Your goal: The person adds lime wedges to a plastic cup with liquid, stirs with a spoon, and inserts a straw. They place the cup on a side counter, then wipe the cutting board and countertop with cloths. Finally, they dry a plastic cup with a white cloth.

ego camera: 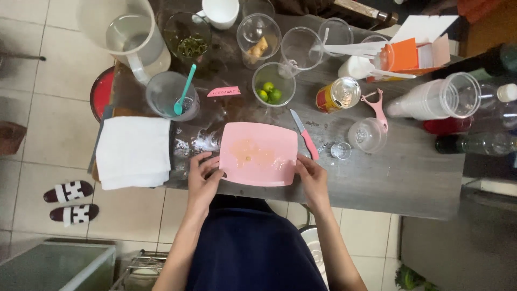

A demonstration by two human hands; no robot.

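A pink cutting board [258, 153] lies on the grey table [393, 178], with a wet yellowish smear in its middle. My left hand [203, 180] grips its left edge and my right hand [312, 179] grips its right edge near the front corner. A knife with a pink handle [304, 134] lies just right of the board, blade pointing away. A clear cup holding small green limes [273, 86] stands behind the board.
A folded white towel [133, 151] lies to the left. Nearby stand a cup with a teal spoon [173, 96], a water jug [132, 37], several clear cups, a pink peeler [377, 108], a can [338, 94], an orange box [412, 54], bottles [474, 143] and stacked cups [436, 99].
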